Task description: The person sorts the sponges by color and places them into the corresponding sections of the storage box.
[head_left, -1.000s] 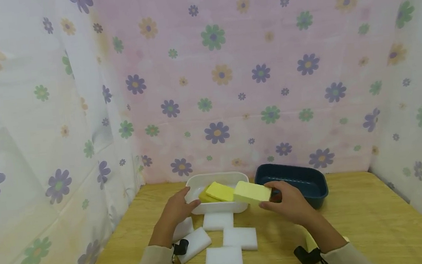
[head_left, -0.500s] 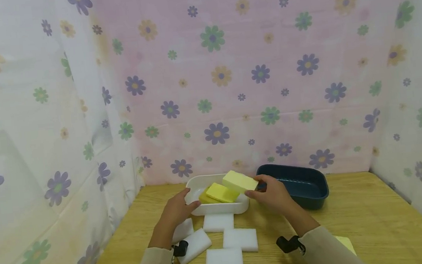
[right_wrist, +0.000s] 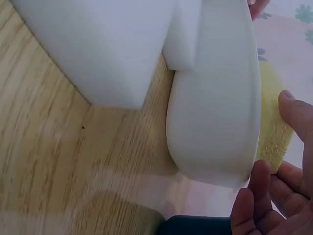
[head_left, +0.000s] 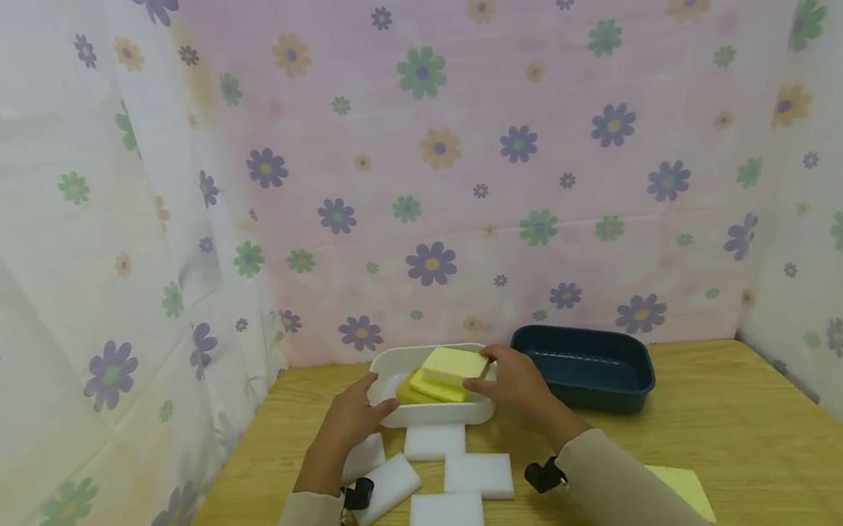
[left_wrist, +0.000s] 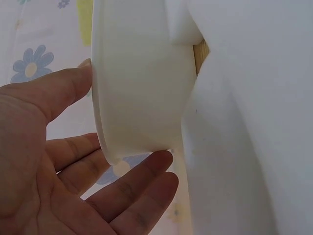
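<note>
My left hand [head_left: 351, 418] holds the left end of a white plastic tub [head_left: 435, 415]. In the left wrist view its thumb touches the rim while the fingers reach round the tub's end. My right hand [head_left: 517, 387] grips a pale yellow sponge block [head_left: 456, 363] by its right end, inside the tub's right half. That sponge overlaps a brighter yellow sponge [head_left: 436, 389], which lies on a darker yellow one [head_left: 409, 393]. In the right wrist view, thumb and fingers sit on both sides of the pale sponge [right_wrist: 275, 132], above the tub's rim.
Several white foam blocks [head_left: 446, 520] lie on the wooden table [head_left: 752, 426] in front of the tub. An empty dark blue tub [head_left: 589, 369] stands to the right. Another pale yellow sponge [head_left: 684, 491] lies beside my right forearm. Flower-patterned cloth [head_left: 509, 230] encloses the back and sides.
My right hand has carried the pale yellow sponge leftward and down into the white tub, onto the other yellow sponges. My left hand has stayed at the tub's left end.
</note>
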`<state>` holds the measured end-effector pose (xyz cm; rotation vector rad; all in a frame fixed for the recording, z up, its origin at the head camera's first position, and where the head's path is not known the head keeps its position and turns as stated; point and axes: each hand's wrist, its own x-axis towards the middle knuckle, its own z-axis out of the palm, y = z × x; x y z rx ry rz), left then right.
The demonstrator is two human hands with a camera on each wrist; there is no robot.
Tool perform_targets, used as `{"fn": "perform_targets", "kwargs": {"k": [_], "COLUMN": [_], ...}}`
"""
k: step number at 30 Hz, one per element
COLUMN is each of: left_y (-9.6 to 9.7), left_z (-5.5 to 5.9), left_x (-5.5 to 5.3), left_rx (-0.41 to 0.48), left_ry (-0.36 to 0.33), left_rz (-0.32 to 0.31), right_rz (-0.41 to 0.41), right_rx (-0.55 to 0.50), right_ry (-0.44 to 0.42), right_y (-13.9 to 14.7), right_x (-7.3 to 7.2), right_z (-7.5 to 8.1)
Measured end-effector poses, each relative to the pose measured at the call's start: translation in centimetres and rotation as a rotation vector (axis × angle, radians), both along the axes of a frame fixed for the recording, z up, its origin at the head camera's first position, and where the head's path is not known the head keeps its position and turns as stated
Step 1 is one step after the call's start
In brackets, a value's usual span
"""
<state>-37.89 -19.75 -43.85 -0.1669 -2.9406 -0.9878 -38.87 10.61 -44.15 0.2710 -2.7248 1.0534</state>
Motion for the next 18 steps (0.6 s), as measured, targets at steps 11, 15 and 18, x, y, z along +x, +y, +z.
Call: {"fn": "perform_targets", "kwargs": {"k": [11,15,18], "left_y": [-0.01,-0.03,-0.02], "left_z": [-0.15,-0.22,-0.19], "left_x": [-0.04,-0.08,-0.11], "left_rx": [0.0,-0.006,-0.006], "left_ry": [0.002,0.005,0.006], "left_rz": [-0.009,-0.012,-0.008], "right_rz": [-0.034,-0.049,-0.046], "right_rx": [0.067,0.083,0.099], "right_ry": [-0.069,-0.073,-0.058], "right_y": [-0.64,-0.5,-0.35], "right_x": [0.27,0.25,0.34], "right_z": [-0.26,-0.37,-0.28]}}
